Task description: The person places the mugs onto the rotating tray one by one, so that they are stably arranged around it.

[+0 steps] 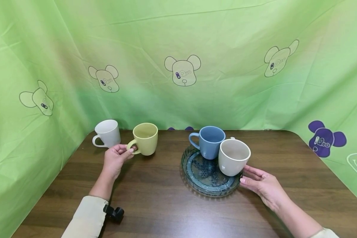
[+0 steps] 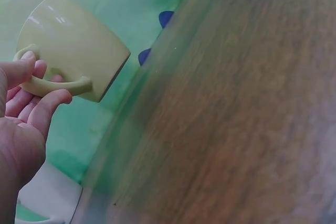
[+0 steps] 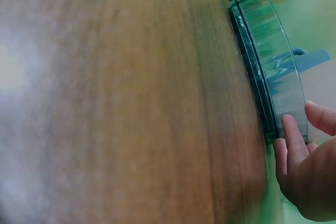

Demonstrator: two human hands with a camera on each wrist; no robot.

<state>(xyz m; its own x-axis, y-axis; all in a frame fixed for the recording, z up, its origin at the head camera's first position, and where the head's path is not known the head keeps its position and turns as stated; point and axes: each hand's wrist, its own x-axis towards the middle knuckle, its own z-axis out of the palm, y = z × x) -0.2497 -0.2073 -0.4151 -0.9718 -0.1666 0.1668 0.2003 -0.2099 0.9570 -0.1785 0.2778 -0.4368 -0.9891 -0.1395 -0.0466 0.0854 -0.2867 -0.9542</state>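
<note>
My left hand [image 1: 114, 158] pinches the handle of a yellow mug [image 1: 148, 142], which is upright in the head view; in the left wrist view thumb and fingers close round that handle. A white mug [image 1: 108, 132] stands just behind the left hand. My right hand [image 1: 266, 190] holds the right edge of a round blue-green glass tray [image 1: 196, 186], its fingers against the ribbed wall [image 3: 260, 43] and its thumb by the rim. On this tray stand a blue mug [image 1: 211, 142] and a cream mug [image 1: 233, 158], side by side; the cream one is nearest the right hand.
All this is on a brown wooden table [image 1: 154, 205]. A green curtain [image 1: 178, 105] with printed bear heads hangs behind and along both sides. A black strap with a small device [image 1: 116, 213] sits at the left wrist.
</note>
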